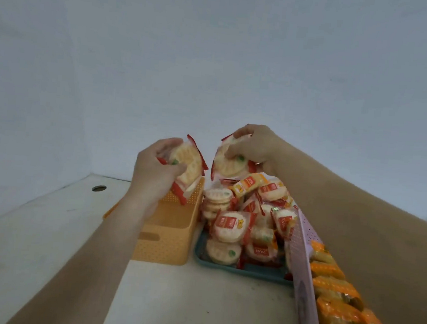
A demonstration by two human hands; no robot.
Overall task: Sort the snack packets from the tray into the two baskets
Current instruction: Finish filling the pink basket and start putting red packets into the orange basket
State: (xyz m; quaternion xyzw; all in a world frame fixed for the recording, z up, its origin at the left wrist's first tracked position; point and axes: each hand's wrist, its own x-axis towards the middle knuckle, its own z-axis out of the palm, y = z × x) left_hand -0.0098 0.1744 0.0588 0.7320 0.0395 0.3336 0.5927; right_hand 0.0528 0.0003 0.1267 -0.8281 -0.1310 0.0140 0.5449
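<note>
If either grip loosens, a slippery packet could, I think, drop in the wrong place: the left hand (154,174) curls round one red-and-white packet (185,163) above the orange basket (169,238), at 9 o'clock from the tray (249,269), and the right hand (253,147) pinches a second packet (229,164) above the tray's tall pile (240,223). Each packet looks round and pale inside clear wrap with red ends.

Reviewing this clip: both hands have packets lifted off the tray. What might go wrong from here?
1. The left hand grips what looks like two red-and-white packets near the rim of the orange basket; one might slip and land outside it.
2. The right hand holds a single packet just above the heaped pile on the teal tray; a nudge could send loose packets over the edge.
</note>
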